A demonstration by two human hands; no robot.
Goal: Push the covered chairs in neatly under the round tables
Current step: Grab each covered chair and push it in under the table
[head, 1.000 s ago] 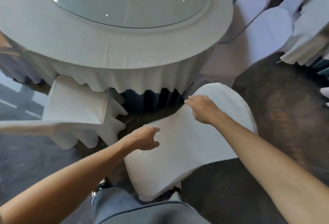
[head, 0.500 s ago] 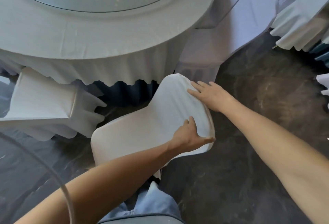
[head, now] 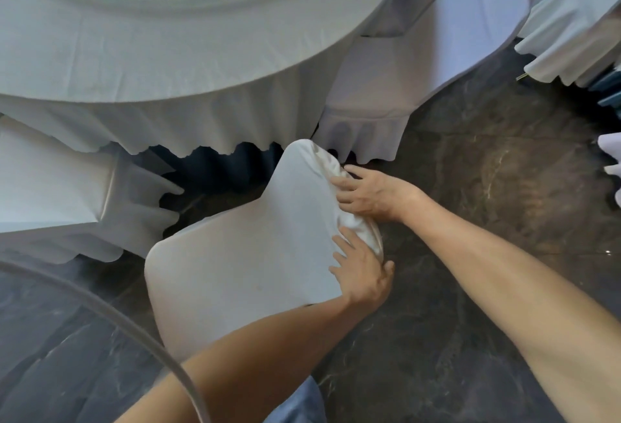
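A white covered chair (head: 242, 251) stands in front of me, turned at an angle, its backrest top pointing toward the round table (head: 174, 52) with its white skirted cloth. My left hand (head: 361, 271) grips the right edge of the backrest, thumb underneath, fingers on top. My right hand (head: 369, 194) presses fingers into the bunched cover fabric on the same edge, just above the left hand. The chair's legs and seat are hidden under the cover.
Another covered chair (head: 57, 187) stands at the left against the table, and one more (head: 376, 93) sits at the table's right. A second skirted table (head: 571, 19) is at the far right. Dark marble floor (head: 487, 187) lies open to the right. A grey cable (head: 100, 308) curves at lower left.
The chair has swung so its backrest top faces the table. Both hands shifted from the near backrest to its right edge, and the right hand now digs into the bunched fabric.
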